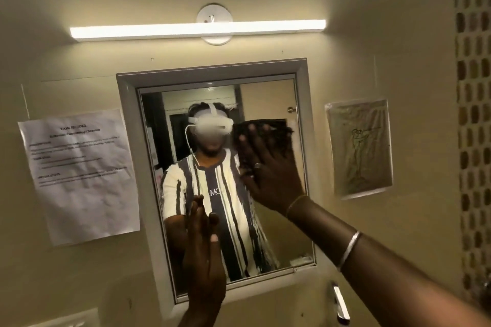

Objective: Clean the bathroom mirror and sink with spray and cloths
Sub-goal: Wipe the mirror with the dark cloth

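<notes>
Right hand [271,167] flat, fingers spread, pressing dark cloth [265,135] onto mirror [212,167] glass at 2 o'clock. Left hand [204,241] raised edge-on, fingers straight and together, empty, at 6 o'clock of the frame. Paper sheet [79,178] on wall at 9 o'clock.

1. Mirror [212,172], centre of the frame: glossy, reflective glass in a smooth, pale matt frame.
2. Cloth [265,141], upper right of the mirror: dark, rough-textured fabric.
3. Sheet [79,175], left: wrinkled matt white paper.
4. Drawing [360,147], right: paper under a shiny clear cover.
5. Wall [372,21]: smooth, matt, cream.
6. Bangle [349,249], lower right: bright metal.
7. Tiles [473,87], right edge: small glossy mosaic.
</notes>
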### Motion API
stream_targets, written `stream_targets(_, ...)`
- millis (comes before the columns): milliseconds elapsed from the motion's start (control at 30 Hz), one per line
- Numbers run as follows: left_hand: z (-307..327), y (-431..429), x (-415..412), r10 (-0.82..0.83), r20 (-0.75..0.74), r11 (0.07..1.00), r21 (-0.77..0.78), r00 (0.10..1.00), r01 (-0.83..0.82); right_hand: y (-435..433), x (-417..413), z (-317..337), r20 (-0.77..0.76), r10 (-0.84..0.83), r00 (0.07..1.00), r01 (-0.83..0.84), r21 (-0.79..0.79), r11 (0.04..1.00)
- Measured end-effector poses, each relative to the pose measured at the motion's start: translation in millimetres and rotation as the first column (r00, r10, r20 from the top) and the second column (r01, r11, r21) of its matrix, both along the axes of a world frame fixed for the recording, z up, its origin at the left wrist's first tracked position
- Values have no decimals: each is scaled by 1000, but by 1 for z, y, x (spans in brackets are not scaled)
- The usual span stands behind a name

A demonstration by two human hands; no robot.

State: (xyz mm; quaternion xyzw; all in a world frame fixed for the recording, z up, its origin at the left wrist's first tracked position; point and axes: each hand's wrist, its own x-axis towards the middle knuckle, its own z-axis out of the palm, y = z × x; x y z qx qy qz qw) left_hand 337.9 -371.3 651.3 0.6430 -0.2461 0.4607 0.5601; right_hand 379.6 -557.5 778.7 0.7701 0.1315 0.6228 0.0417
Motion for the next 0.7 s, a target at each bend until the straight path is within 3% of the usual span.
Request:
stream_targets(133,-9,10,-2,41,-14,999,-21,999,-41,-24,-1,-22,-31,-78,996,81,121,989)
stream_targets(267,-21,17,5,48,-44,999,1,998,-48,10,-3,-32,-45,-51,998,58,165,985)
stream_targets(467,-17,13,-1,61,-48,998,-11,997,-61,47,-3,-65,-90,92,992,-110,-213,971)
stream_targets(567,-19,13,-3,57,-34,998,-3,998,-57,26,-3,-72,-111,57,992,-71,-128,989)
stream_targets(700,-22,14,-6,70,-57,998,11,996,-70,-6,-5,-88,-100,-27,995,42,143,989)
